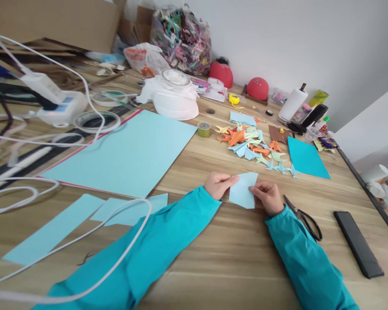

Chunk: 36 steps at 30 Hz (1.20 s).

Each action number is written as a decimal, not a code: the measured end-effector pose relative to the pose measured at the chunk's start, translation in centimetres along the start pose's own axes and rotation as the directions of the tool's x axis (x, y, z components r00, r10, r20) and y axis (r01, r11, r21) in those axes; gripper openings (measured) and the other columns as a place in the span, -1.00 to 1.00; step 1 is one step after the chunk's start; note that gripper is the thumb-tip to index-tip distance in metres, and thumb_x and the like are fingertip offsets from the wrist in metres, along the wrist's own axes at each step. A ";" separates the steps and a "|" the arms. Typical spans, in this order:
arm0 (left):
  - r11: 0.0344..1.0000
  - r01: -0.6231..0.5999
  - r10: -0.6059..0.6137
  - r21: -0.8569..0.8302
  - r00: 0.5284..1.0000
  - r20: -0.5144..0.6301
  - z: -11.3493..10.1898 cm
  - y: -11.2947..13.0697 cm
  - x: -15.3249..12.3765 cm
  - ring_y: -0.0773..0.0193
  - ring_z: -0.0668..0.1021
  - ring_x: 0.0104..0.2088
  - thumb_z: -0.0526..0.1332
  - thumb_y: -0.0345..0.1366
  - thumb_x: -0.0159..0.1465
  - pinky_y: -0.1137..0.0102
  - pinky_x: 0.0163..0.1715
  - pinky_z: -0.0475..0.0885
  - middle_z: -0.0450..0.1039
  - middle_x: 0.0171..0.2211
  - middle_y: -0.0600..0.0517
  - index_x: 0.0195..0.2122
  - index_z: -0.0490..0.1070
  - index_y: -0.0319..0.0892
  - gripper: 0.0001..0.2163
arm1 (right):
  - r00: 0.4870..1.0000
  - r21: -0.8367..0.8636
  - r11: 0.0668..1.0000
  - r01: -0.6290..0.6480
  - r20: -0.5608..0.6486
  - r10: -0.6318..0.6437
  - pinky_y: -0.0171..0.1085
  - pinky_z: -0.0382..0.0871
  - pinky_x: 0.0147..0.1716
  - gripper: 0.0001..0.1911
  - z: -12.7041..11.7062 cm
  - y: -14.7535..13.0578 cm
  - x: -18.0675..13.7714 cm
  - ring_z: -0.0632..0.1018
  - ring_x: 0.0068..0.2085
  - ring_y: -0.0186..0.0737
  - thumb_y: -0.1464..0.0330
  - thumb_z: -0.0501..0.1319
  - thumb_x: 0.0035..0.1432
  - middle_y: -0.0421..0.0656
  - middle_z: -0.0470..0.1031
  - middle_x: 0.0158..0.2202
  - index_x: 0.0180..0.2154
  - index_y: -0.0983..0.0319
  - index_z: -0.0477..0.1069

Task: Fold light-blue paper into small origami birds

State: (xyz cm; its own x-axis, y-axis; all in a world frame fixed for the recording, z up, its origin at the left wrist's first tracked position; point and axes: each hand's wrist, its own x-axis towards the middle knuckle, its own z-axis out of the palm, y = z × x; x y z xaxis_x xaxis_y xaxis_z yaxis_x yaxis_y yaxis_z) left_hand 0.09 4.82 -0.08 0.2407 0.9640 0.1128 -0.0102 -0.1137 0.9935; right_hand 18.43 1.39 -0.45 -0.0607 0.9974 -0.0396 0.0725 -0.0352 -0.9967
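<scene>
A small piece of light blue paper [243,191] is held up over the wooden table between both hands. My left hand [218,185] pinches its left edge with thumb and finger. At the right edge, my right hand [267,197] grips the same paper between thumb and fingers. Just beyond the hands lies a pile of folded paper cranes [250,144] in orange, light blue, green and yellow. Black-handled scissors [305,217] rest beside my right wrist. To the left are light blue paper strips [54,230], partly under my left sleeve, and a large light blue sheet [126,150].
A white cable [129,262] loops across the left front, over my left sleeve. A phone [358,243] lies at the right, and a turquoise paper stack [308,157] behind it. A spool [204,129], a yellow tape measure [234,99] and a power strip [63,107] stand farther back.
</scene>
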 end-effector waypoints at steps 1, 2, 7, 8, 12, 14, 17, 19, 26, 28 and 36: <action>1.000 0.013 -0.013 -0.001 1.000 0.007 0.0 0.0 0.0 0.49 0.13 -0.68 0.22 0.00 0.04 0.50 -0.69 0.03 -0.01 -0.79 0.16 -0.81 0.12 -0.24 -0.51 | 1.000 -0.004 1.000 -0.004 0.010 0.004 -0.40 0.19 -0.75 -0.74 0.0 -0.1 0.0 0.36 -0.71 -0.39 0.20 0.37 -0.15 -0.26 0.42 -0.72 -0.58 0.26 0.45; 1.000 0.018 -0.018 -0.003 1.000 0.009 0.0 0.0 -0.1 0.47 0.15 -0.67 0.20 0.00 0.05 0.49 -0.68 0.05 0.02 -0.78 0.15 -0.80 0.14 -0.23 -0.52 | 1.000 -0.011 1.000 -0.009 0.020 0.009 -0.41 0.19 -0.75 -0.74 0.0 -0.2 0.0 0.36 -0.71 -0.40 0.20 0.37 -0.15 -0.26 0.42 -0.72 -0.58 0.26 0.45; 0.997 -0.053 0.050 0.055 0.997 0.058 0.0 -0.1 -0.1 0.42 0.23 -0.61 0.17 -0.03 0.09 0.49 -0.63 0.14 0.18 -0.71 0.12 -0.65 0.36 -0.26 -0.63 | 0.991 -0.075 0.996 -0.058 0.117 0.066 -0.43 0.14 -0.78 -0.72 0.0 -0.7 -0.1 0.33 -0.74 -0.42 0.19 0.36 -0.14 -0.29 0.35 -0.76 -0.59 0.27 0.41; 0.994 -0.070 0.065 0.089 0.996 0.060 0.0 -0.2 -0.2 0.43 0.22 -0.62 0.17 -0.04 0.09 0.49 -0.64 0.12 0.16 -0.71 0.12 -0.66 0.35 -0.26 -0.63 | 0.988 -0.084 0.994 -0.065 0.134 0.076 -0.43 0.13 -0.78 -0.71 0.0 -0.7 -0.2 0.33 -0.74 -0.42 0.19 0.36 -0.13 -0.30 0.35 -0.77 -0.59 0.27 0.40; 0.982 -0.076 0.073 0.175 0.997 0.019 0.1 -0.2 -0.3 0.47 0.12 -0.66 0.15 -0.04 0.11 0.49 -0.68 0.03 -0.03 -0.76 0.16 -0.79 0.16 -0.24 -0.54 | 0.982 -0.112 0.992 -0.059 0.174 0.078 -0.44 0.15 -0.77 -0.71 0.0 -0.7 -0.2 0.35 -0.73 -0.42 0.20 0.34 -0.10 -0.28 0.36 -0.76 -0.57 0.28 0.39; 0.984 -0.057 0.055 0.167 0.998 0.017 0.2 -0.4 -0.2 0.47 0.14 -0.65 0.16 -0.04 0.11 0.50 -0.67 0.05 0.02 -0.75 0.15 -0.77 0.20 -0.24 -0.56 | 0.980 -0.124 0.991 -0.057 0.183 0.079 -0.44 0.17 -0.76 -0.72 0.0 -0.6 -0.2 0.36 -0.73 -0.41 0.19 0.33 -0.09 -0.28 0.37 -0.75 -0.56 0.28 0.40; 0.984 -0.079 0.076 0.160 0.997 0.025 0.3 -0.5 -0.2 0.45 0.22 -0.62 0.18 -0.05 0.09 0.51 -0.65 0.11 0.15 -0.72 0.14 -0.68 0.33 -0.26 -0.63 | 0.977 -0.145 0.988 -0.051 0.198 0.079 -0.43 0.21 -0.74 -0.72 0.1 -0.5 -0.2 0.38 -0.71 -0.40 0.19 0.34 -0.10 -0.28 0.38 -0.74 -0.56 0.27 0.40; 0.982 -0.077 0.079 0.171 0.997 -0.009 0.3 -0.4 -0.1 0.46 0.19 -0.65 0.17 -0.02 0.09 0.50 -0.67 0.09 0.10 -0.75 0.14 -0.74 0.26 -0.25 -0.57 | 0.975 -0.143 0.988 -0.056 0.205 0.085 -0.42 0.21 -0.73 -0.72 0.1 -0.5 -0.2 0.38 -0.70 -0.40 0.19 0.34 -0.11 -0.28 0.38 -0.74 -0.57 0.26 0.41; 0.966 0.155 -0.148 -0.209 0.988 0.051 0.2 0.1 -0.1 0.36 0.38 -0.72 0.21 0.10 0.00 0.48 -0.74 0.28 0.31 -0.72 0.13 -0.46 0.38 -0.25 -0.57 | 0.996 0.109 0.993 -0.039 -0.072 0.047 -0.43 0.17 -0.75 -0.74 -0.1 0.4 0.3 0.34 -0.71 -0.43 0.21 0.36 -0.12 -0.28 0.40 -0.71 -0.58 0.26 0.42; 0.942 0.199 -0.180 -0.269 0.979 0.095 0.3 0.1 0.0 0.34 0.40 -0.75 0.31 0.01 -0.10 0.46 -0.79 0.30 0.33 -0.71 0.15 -0.37 0.37 -0.25 -0.57 | 0.992 0.169 0.986 -0.005 -0.120 0.026 -0.43 0.18 -0.74 -0.76 -0.2 0.8 0.5 0.36 -0.70 -0.42 0.23 0.36 -0.12 -0.27 0.41 -0.71 -0.57 0.26 0.44; 0.934 0.190 -0.187 -0.302 0.982 0.038 0.3 0.1 0.4 0.36 0.39 -0.80 0.33 -0.22 -0.13 0.47 -0.82 0.33 0.33 -0.76 0.18 -0.50 0.35 -0.25 -0.75 | 0.998 0.267 0.964 0.000 -0.059 0.016 -0.35 0.35 -0.59 -0.76 -0.2 0.8 0.4 0.46 -0.58 -0.33 0.32 0.38 -0.16 -0.22 0.53 -0.55 -0.35 0.23 0.52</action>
State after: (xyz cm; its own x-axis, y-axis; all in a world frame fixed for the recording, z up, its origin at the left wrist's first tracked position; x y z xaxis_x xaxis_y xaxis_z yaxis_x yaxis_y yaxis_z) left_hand 0.42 5.09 0.08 0.2749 0.9585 -0.0758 -0.2572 0.1492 0.9548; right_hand 18.70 1.80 -1.21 -0.0002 0.9987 -0.0515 -0.1960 -0.0506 -0.9793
